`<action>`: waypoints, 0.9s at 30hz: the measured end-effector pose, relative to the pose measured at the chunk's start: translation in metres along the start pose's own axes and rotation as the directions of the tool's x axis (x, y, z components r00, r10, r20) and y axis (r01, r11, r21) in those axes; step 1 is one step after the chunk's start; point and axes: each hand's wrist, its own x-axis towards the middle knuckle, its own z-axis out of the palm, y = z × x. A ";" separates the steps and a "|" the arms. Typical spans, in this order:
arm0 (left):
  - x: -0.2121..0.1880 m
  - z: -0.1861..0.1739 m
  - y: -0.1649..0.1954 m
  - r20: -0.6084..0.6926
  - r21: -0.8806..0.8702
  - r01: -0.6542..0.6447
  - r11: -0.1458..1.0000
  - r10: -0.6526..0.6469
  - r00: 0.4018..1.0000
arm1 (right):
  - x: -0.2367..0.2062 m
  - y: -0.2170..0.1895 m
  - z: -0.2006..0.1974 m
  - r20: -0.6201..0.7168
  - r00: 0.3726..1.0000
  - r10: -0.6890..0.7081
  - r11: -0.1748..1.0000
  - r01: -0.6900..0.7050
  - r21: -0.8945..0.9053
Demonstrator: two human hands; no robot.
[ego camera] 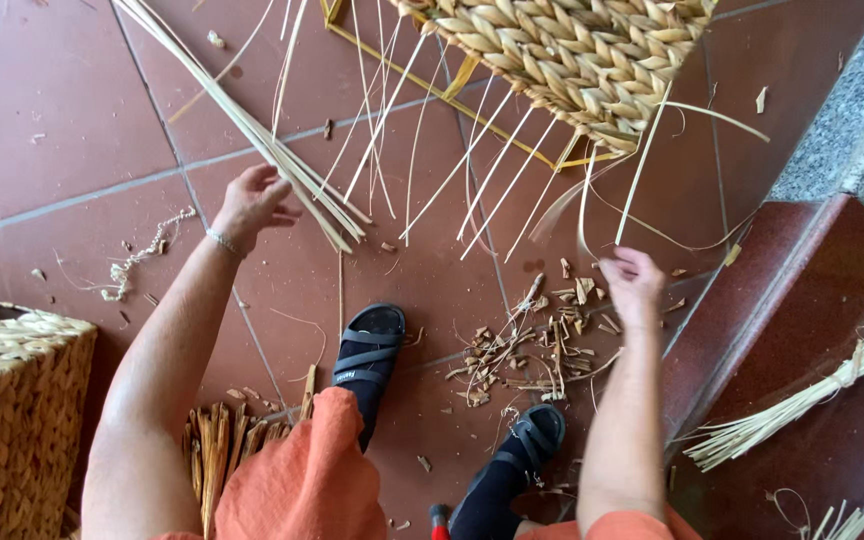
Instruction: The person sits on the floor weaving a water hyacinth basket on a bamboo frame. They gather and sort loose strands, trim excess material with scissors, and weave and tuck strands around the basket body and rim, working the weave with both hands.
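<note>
A half-woven straw basket (572,55) lies at the top of the view, with several loose pale stakes fanning down from it over the red tiled floor. My left hand (250,203) reaches out to a long bundle of pale reeds (252,130) that slants from upper left; its fingers curl against the bundle's lower end. My right hand (632,285) is closed around a thin curved strand (584,215) that hangs from the basket's lower edge. My feet in dark sandals (370,350) rest on the floor below.
A finished woven box (12,410) stands at the lower left. Short cut reed scraps (532,345) litter the floor between my feet. A tied reed bundle (802,400) lies on the dark red step at right, beside a grey stone ledge (857,110). More straw pieces (222,445) lie by my knee.
</note>
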 end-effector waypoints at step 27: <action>-0.166 0.005 0.002 0.105 -0.236 -0.078 0.969 0.105 0.989 | -0.008 -0.157 -0.077 -0.183 0.917 -0.355 0.259 0.284 0.923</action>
